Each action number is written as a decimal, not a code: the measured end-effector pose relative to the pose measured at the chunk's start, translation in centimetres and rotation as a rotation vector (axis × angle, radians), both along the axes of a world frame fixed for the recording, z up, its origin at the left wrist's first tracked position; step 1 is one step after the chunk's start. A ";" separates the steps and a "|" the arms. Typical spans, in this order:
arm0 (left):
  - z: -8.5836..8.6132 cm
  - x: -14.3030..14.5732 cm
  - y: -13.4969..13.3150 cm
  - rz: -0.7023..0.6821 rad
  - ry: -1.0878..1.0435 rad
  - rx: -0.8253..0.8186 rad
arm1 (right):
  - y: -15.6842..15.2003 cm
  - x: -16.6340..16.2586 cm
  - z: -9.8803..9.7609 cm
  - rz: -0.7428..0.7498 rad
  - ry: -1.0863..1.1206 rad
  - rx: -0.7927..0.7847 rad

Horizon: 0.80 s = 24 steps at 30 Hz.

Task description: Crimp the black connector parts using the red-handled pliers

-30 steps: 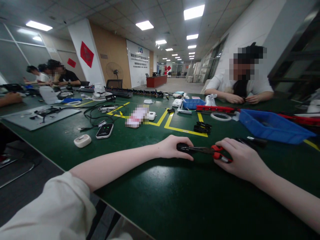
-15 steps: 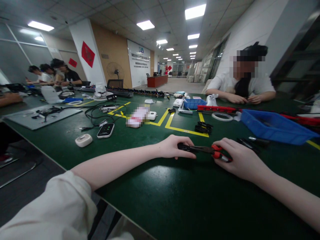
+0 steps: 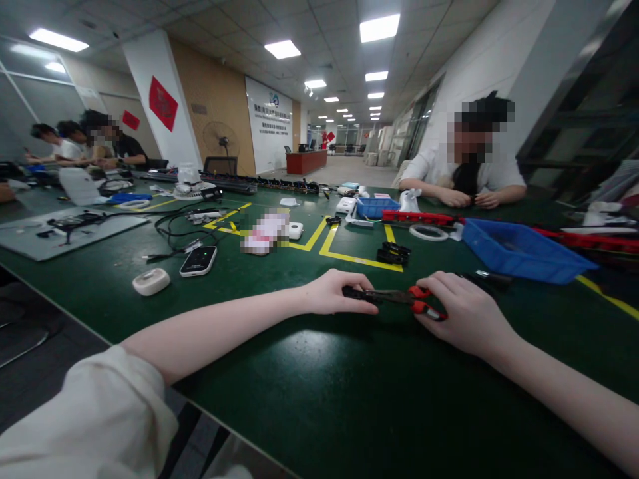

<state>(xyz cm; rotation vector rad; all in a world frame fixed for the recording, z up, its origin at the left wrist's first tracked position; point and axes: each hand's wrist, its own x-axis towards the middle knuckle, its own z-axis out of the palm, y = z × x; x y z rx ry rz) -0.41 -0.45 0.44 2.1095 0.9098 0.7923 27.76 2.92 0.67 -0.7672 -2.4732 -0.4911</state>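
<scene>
Above the green table (image 3: pixel 299 426), my left hand (image 3: pixel 329 293) is closed around a small black part (image 3: pixel 358 294), pinched between thumb and fingers. My right hand (image 3: pixel 456 309) grips the red-and-black handles of a pair of pliers (image 3: pixel 422 303). The pliers' dark jaws point left and reach the black part; whether they bite on it I cannot tell. Several similar black pieces (image 3: pixel 393 253) lie in a small pile just beyond my hands, by the yellow tape.
A blue bin (image 3: pixel 524 253) stands at the right, with a roll of white tape (image 3: pixel 428 232) beside it. Across the table sits a co-worker (image 3: pixel 464 173). Left of centre are a phone (image 3: pixel 265 233), a black-faced device (image 3: pixel 198 261), a white case (image 3: pixel 150 282) and cables (image 3: pixel 167 229).
The camera view has turned slightly right, so everything sits further left in the picture. Both hands keep their hold on the black part and the pliers.
</scene>
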 end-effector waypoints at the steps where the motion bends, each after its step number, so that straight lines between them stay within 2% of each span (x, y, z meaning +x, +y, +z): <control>1: 0.0 0.0 0.0 0.002 0.000 0.008 | -0.1 0.0 0.0 -0.004 -0.008 0.017; 5: -0.1 0.1 -0.2 -0.017 -0.019 -0.045 | -0.2 0.0 0.0 -0.009 -0.028 0.038; 10: -0.4 0.1 -0.4 -0.020 -0.053 -0.102 | -0.1 0.0 -0.2 0.014 -0.016 -0.029; 12: -0.5 0.1 -0.3 -0.020 -0.039 -0.066 | -0.1 0.0 -0.3 0.020 -0.003 -0.052; 18: -0.5 0.1 0.0 -0.021 -0.030 0.188 | 0.3 0.1 -0.4 0.047 0.020 -0.191; 24: -0.8 0.1 0.0 -0.004 -0.021 0.209 | 0.9 0.4 -1.2 0.035 0.081 -0.316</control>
